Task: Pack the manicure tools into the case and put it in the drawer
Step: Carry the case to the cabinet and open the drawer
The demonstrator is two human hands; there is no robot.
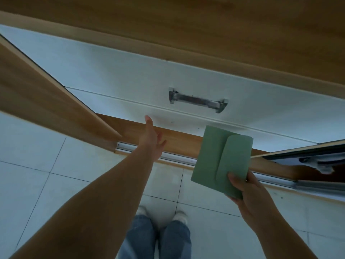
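Observation:
A closed green case (216,157) with a flap is held out in front of a white drawer front (130,86), and my right hand (246,187) grips its lower corner with thumb on top. The drawer is shut and carries a chrome bar handle (197,100). My left hand (151,139) reaches forward with fingers stretched out, below and left of the handle, holding nothing. The manicure tools are not visible.
A wooden top (186,25) overhangs the drawers. A wooden side panel (46,101) stands at the left. A metal sliding track (175,159) runs along the floor, with a sliding door edge (308,152) at the right. My feet (160,217) stand on white floor tiles.

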